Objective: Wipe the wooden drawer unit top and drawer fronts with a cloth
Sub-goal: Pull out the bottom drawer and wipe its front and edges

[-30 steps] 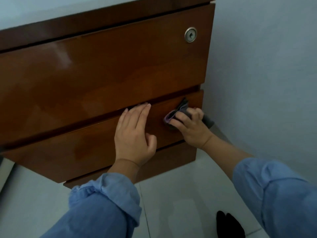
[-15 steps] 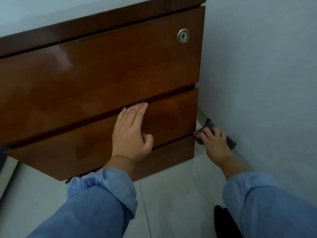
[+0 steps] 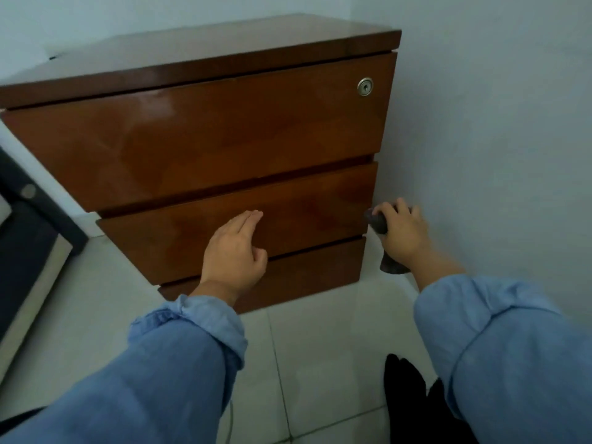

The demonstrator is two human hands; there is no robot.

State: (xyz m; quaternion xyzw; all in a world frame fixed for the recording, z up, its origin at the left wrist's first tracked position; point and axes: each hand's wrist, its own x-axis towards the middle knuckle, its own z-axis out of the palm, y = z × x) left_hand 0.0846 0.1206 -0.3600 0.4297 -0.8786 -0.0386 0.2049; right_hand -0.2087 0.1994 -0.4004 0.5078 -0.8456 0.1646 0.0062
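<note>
Gripping the cloth (image 3: 378, 223), right hand (image 3: 405, 233) fingers curled.

Left hand (image 3: 235, 251) at about 10 o'clock from frame centre, palm down, fingers (image 3: 248, 219) straight and together pointing to 1 o'clock, thumb tucked out to the right. Left forearm runs in from 7 o'clock, blue sleeve (image 3: 179, 357) rolled at the wrist. Right hand (image 3: 404, 230) at 3 o'clock, fingers curled closed, knuckles up. Right forearm comes in from 5 o'clock, its sleeve rolled too.
</note>
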